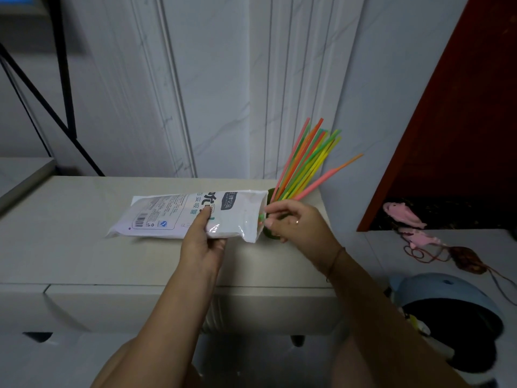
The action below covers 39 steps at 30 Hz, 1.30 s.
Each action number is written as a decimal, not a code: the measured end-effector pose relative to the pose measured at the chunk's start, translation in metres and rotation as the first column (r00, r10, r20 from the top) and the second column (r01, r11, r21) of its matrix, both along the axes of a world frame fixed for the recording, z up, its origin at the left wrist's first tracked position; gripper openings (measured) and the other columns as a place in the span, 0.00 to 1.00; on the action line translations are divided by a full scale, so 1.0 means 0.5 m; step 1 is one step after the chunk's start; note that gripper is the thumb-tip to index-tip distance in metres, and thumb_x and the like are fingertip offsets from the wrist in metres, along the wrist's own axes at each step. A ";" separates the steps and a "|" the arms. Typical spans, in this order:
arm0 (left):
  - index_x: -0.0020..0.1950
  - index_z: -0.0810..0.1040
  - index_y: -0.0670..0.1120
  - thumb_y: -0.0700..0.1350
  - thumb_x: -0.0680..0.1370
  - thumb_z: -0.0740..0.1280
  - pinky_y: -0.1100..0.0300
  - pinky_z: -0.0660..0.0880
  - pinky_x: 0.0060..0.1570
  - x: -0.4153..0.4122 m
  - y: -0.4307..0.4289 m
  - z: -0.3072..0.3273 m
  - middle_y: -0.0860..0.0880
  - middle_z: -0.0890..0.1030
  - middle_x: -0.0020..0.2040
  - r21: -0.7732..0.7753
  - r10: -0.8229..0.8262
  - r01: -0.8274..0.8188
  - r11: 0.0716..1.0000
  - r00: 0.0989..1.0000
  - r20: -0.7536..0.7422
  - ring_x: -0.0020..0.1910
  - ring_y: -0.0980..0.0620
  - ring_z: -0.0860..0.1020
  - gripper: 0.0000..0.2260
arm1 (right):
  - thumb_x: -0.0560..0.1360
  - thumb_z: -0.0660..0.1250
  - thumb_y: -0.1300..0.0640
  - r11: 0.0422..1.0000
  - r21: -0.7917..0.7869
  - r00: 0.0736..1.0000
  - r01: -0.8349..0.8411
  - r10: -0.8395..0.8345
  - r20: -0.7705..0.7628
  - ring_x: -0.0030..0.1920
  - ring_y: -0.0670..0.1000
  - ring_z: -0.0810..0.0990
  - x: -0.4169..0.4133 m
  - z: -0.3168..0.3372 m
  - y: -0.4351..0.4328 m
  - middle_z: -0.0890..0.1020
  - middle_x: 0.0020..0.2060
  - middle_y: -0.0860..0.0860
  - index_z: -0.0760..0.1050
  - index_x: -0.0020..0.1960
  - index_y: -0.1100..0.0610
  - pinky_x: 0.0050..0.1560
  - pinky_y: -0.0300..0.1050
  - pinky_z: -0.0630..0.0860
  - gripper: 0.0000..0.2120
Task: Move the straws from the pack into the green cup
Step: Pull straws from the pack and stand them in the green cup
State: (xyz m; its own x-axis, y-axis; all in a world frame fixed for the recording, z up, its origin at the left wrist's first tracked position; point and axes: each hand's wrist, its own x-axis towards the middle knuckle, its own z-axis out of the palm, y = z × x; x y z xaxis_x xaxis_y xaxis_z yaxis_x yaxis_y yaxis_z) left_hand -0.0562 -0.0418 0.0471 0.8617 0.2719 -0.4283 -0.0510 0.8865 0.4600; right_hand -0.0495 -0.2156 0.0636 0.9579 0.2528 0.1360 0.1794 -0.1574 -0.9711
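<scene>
Head view. Right-hand fingers pinch closed on the ends of a few straws showing at the open mouth of the pack; the grip is narrow, suited to drawing out a small bunch rather than the whole load. Right hand sits directly in front of the cup, hiding most of it, so the transfer path is short. Left hand clamps the pack at mid-length, thumb on top, steadying it flat on the desk with its mouth turned toward the cup. Many coloured straws already stand in the cup, fanned and leaning right toward the wall. Judged progress: well along, with few straws left in the pack.
</scene>
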 end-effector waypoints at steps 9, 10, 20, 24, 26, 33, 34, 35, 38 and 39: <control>0.51 0.77 0.45 0.35 0.76 0.68 0.48 0.80 0.49 -0.008 -0.001 -0.001 0.47 0.86 0.42 0.002 0.023 -0.023 1.000 1.000 0.004 0.48 0.50 0.83 0.07 | 0.72 0.68 0.69 0.997 -0.037 0.997 -0.070 0.071 0.035 0.34 0.46 0.77 -0.004 -0.004 0.020 0.80 0.41 0.70 0.75 0.59 0.63 0.42 0.40 0.79 0.16; 0.53 0.77 0.44 0.35 0.76 0.68 0.48 0.80 0.51 -0.009 -0.002 0.000 0.47 0.85 0.44 0.010 0.027 -0.027 1.000 1.000 0.009 0.48 0.50 0.83 0.08 | 0.72 0.67 0.70 0.997 -0.027 0.997 -0.071 0.072 0.029 0.33 0.44 0.77 -0.003 -0.006 0.020 0.80 0.40 0.70 0.75 0.59 0.64 0.41 0.38 0.79 0.16; 0.69 0.72 0.44 0.39 0.74 0.72 0.45 0.75 0.61 -0.030 -0.043 0.042 0.45 0.82 0.60 0.522 0.077 -0.207 0.828 0.963 0.260 0.59 0.47 0.80 0.24 | 0.80 0.55 0.54 0.502 0.776 0.760 0.381 0.307 -0.572 0.54 0.54 0.79 0.006 -0.073 0.040 0.82 0.53 0.55 0.77 0.59 0.58 0.53 0.49 0.78 0.15; 0.69 0.71 0.43 0.39 0.74 0.72 0.44 0.74 0.63 -0.029 -0.050 0.039 0.44 0.81 0.61 0.551 0.083 -0.211 0.808 0.965 0.247 0.59 0.47 0.80 0.25 | 0.81 0.52 0.51 0.429 0.798 0.739 0.423 0.346 -0.578 0.55 0.56 0.78 0.009 -0.076 0.053 0.80 0.55 0.57 0.76 0.58 0.59 0.56 0.53 0.75 0.17; 0.69 0.71 0.43 0.39 0.74 0.72 0.45 0.75 0.61 -0.029 -0.045 0.036 0.45 0.81 0.60 0.540 0.098 -0.213 0.814 0.967 0.234 0.59 0.48 0.80 0.24 | 0.81 0.54 0.53 0.428 0.808 0.756 0.405 0.339 -0.559 0.56 0.58 0.78 0.009 -0.070 0.053 0.79 0.58 0.58 0.74 0.62 0.59 0.56 0.54 0.75 0.17; 0.68 0.73 0.42 0.35 0.74 0.70 0.48 0.76 0.60 -0.019 -0.021 0.017 0.44 0.81 0.60 0.346 0.149 -0.190 0.919 0.979 0.140 0.58 0.47 0.81 0.22 | 0.81 0.54 0.56 0.464 0.803 0.812 0.373 0.256 -0.525 0.54 0.56 0.79 0.010 -0.053 0.048 0.79 0.56 0.59 0.70 0.66 0.62 0.52 0.53 0.77 0.17; 0.67 0.74 0.42 0.35 0.74 0.70 0.47 0.76 0.60 -0.017 -0.017 0.012 0.44 0.81 0.60 0.298 0.147 -0.174 0.939 0.983 0.109 0.57 0.47 0.81 0.21 | 0.81 0.54 0.57 0.469 0.801 0.821 0.372 0.236 -0.520 0.56 0.56 0.79 0.010 -0.051 0.050 0.79 0.58 0.59 0.69 0.67 0.62 0.52 0.53 0.76 0.17; 0.67 0.74 0.42 0.35 0.74 0.70 0.47 0.77 0.59 -0.016 -0.012 0.007 0.43 0.81 0.60 0.254 0.141 -0.157 0.954 0.987 0.082 0.57 0.47 0.81 0.21 | 0.81 0.54 0.58 0.484 0.793 0.830 0.369 0.214 -0.516 0.57 0.56 0.78 0.011 -0.049 0.051 0.78 0.60 0.59 0.68 0.68 0.61 0.53 0.53 0.76 0.17; 0.67 0.73 0.44 0.35 0.75 0.69 0.48 0.79 0.55 -0.015 0.002 -0.009 0.44 0.82 0.58 0.137 0.113 -0.114 0.984 0.994 0.012 0.53 0.48 0.82 0.21 | 0.81 0.54 0.60 0.566 0.744 0.845 0.354 0.147 -0.514 0.55 0.56 0.78 0.012 -0.046 0.057 0.78 0.58 0.59 0.68 0.68 0.62 0.57 0.54 0.74 0.17; 0.67 0.73 0.44 0.35 0.76 0.68 0.48 0.79 0.54 -0.015 0.006 -0.015 0.45 0.82 0.58 0.107 0.107 -0.105 0.989 0.994 -0.009 0.52 0.48 0.83 0.20 | 0.81 0.54 0.60 0.586 0.729 0.844 0.355 0.134 -0.519 0.55 0.56 0.78 0.011 -0.046 0.060 0.77 0.58 0.59 0.68 0.68 0.62 0.58 0.55 0.74 0.17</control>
State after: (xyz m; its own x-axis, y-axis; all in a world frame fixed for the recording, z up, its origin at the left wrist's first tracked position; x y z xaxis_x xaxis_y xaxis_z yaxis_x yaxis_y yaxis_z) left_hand -0.0637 -0.0386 0.0394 0.8193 0.4058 -0.4050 -0.1344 0.8227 0.5524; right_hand -0.0441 -0.1858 0.0405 0.9529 0.1678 -0.2525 -0.2947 0.7083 -0.6415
